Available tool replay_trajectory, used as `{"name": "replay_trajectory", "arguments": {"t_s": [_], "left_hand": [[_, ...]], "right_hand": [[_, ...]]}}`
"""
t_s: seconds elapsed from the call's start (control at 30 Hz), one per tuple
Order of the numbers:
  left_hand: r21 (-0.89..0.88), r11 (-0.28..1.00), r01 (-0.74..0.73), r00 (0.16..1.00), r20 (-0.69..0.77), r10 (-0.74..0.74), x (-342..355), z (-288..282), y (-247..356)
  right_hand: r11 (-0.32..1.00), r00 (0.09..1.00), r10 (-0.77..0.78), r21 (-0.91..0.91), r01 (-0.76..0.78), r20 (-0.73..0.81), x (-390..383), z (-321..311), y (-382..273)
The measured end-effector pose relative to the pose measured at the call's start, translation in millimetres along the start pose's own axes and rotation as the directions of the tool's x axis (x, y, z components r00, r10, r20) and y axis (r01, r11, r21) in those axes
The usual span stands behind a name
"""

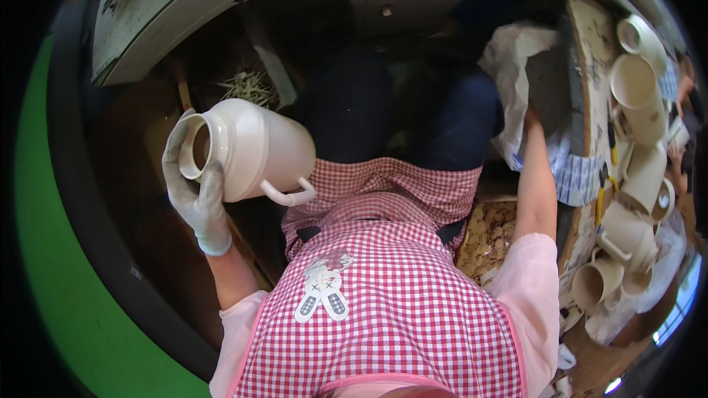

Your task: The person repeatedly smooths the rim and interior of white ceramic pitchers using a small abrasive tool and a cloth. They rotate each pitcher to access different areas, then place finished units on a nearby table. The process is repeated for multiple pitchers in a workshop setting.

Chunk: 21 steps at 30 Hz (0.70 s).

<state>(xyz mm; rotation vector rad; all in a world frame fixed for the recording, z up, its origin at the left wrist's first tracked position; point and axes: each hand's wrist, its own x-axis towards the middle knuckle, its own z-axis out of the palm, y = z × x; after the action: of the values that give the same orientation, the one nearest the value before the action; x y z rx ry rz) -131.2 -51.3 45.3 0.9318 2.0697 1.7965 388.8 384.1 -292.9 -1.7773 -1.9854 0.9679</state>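
Left hand [198,205]: wore a pale knit glove; closed partway around the neck, thumb on the near side, fingers past the rim; had firm hold, by the look of it.
Cream container [274,146]: hung tilted nearly on its side over the left of the lap, mouth toward the left; could not tell contact with the checked apron [383,273].
Right hand [531,115]: reached down beside the crumpled white bag [509,66]; mostly hidden, so could not tell grip or contents.
Done: already had body, neck and handle [289,194] in one piece; showed no obvious gap on the visible side.
Left to do: could not tell; judged mid-handling, not yet set down.
Other cream vessels [649,119]: stood or lay crowded at the right; could not sort into finished or waiting.
Container finish: looked smooth, faintly glossy at the shoulder; rounded body, stepped narrow neck, bowed tubular handle.
Flakes [490,234]: lay thin, tan and curled below the right arm.
Shavings [251,87]: heaped pale and stringy beyond the container.
Board edge [581,48]: looked rough, stained, wood-like.
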Motion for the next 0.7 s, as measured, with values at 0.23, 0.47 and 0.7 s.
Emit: {"name": "replay_trajectory", "arguments": {"t_s": [0.23, 0.47, 0.7], "left_hand": [[0.195, 0.951, -0.239, 0.965, -0.062, 0.255, -6, 14, 31], [0.312, 0.828, -0.466, 0.869, 0.336, 0.363, -12, 48, 27], [0.186, 0.718, -0.671, 0.708, 0.446, 0.547, -19, 80, 18]], "right_hand": [[0.914, 0.856, -0.256, -0.402, 0.063, -0.449, -47, -51, -118], [0.512, 0.937, -0.337, 0.852, 0.104, 0.088, -208, -66, -347], [0.456, 0.442, -0.882, 0.528, 0.717, 0.163, -278, -16, -454]]}}
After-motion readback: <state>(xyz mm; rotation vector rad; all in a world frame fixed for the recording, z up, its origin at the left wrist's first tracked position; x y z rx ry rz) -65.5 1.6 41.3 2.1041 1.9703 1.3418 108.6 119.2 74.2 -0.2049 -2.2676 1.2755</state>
